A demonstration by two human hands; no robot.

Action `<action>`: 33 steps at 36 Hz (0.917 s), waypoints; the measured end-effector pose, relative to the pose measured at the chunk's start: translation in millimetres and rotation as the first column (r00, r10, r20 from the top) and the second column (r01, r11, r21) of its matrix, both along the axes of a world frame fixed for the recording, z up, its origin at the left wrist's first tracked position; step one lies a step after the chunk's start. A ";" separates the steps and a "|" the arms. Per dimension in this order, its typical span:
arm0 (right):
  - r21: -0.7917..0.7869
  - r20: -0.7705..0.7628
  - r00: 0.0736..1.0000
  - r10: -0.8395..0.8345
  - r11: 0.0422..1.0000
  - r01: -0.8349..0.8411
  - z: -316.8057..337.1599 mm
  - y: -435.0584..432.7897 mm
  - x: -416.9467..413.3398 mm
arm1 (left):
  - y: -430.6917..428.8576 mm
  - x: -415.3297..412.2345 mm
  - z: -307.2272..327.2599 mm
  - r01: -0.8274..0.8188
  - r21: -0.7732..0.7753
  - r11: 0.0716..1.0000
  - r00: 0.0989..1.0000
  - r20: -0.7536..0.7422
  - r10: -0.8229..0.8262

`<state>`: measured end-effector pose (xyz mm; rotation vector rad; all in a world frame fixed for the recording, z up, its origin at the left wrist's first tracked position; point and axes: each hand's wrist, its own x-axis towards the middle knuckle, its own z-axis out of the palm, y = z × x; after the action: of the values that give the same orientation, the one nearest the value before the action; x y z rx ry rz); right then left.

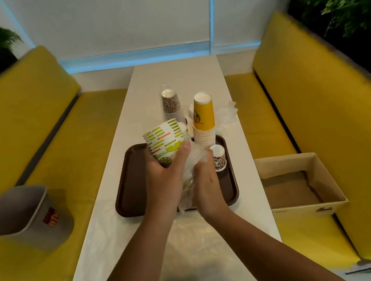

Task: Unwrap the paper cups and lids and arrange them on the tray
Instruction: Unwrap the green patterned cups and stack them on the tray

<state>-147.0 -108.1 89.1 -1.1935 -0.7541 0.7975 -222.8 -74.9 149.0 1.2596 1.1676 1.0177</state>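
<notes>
My left hand (165, 181) grips a tilted stack of white and green lime-print cups (167, 141) above the brown tray (127, 195). Clear plastic wrap (192, 171) hangs off the stack's lower end, and my right hand (205, 183) grips that wrap. A tall stack of yellow cups (204, 122) stands upside down at the tray's far right corner. One small patterned cup (219, 158) stands on the tray just right of my hands. A wrapped stack of brown patterned cups (171, 104) stands on the white table (201, 261) beyond the tray.
Crumpled clear wrap (226, 113) lies on the table right of the yellow stack. An open cardboard box (296, 182) sits on the right yellow bench. A grey bin (16, 212) stands on the left bench. Green plants line both sides.
</notes>
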 end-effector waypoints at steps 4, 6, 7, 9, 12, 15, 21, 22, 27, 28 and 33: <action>-0.067 0.229 0.973 0.022 0.998 -0.007 7.1 -4.2 19.7 | -4.7 -8.6 -3.0 -0.033 0.014 0.999 0.999 -0.034 0.033; -0.035 0.224 0.974 -0.016 0.999 0.024 23.9 -3.9 32.9 | -6.6 -14.6 -2.3 -0.011 0.049 0.999 0.995 -0.095 0.016; -0.007 0.263 0.965 -0.012 1.000 0.014 33.0 -5.0 40.8 | -8.4 -17.0 -1.9 0.013 0.068 0.998 0.992 -0.126 -0.004; 0.028 0.426 0.901 0.080 0.994 -0.102 47.2 -5.3 56.3 | -10.3 -20.9 -4.3 0.065 0.101 0.993 0.986 -0.163 -0.048; -0.033 0.609 0.745 0.270 0.948 -0.317 60.2 -1.6 74.7 | -10.7 -23.0 -9.3 0.124 0.128 0.984 0.970 -0.223 -0.093; -0.067 0.696 0.643 0.320 0.920 -0.386 64.3 3.1 84.7 | -10.1 -24.4 -17.1 0.162 0.109 0.981 0.965 -0.224 -0.134; 0.000 0.570 0.743 0.350 0.905 -0.425 62.6 2.1 91.2 | -11.7 -26.3 -19.5 0.219 0.129 0.967 0.957 -0.223 -0.187; 0.022 0.536 0.779 0.324 0.918 -0.397 60.3 1.8 90.7 | -12.5 -26.7 -18.4 0.230 0.134 0.964 0.952 -0.235 -0.194; 0.084 0.376 0.915 0.145 0.978 -0.189 51.9 4.8 90.5 | -15.5 -32.8 -21.3 0.246 0.137 0.959 0.941 -0.272 -0.202; 0.083 0.332 0.935 0.124 0.984 -0.160 51.6 5.4 91.1 | -15.7 -34.1 -22.5 0.241 0.136 0.961 0.941 -0.275 -0.197; 0.067 0.205 0.959 0.198 0.974 -0.215 49.7 0.4 101.0 | -13.1 -38.8 -21.9 0.194 0.149 0.970 0.945 -0.295 -0.144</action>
<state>-46.0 -107.7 138.8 -1.1361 -1.0815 0.8153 -261.6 -88.0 127.1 1.6598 1.1775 0.8445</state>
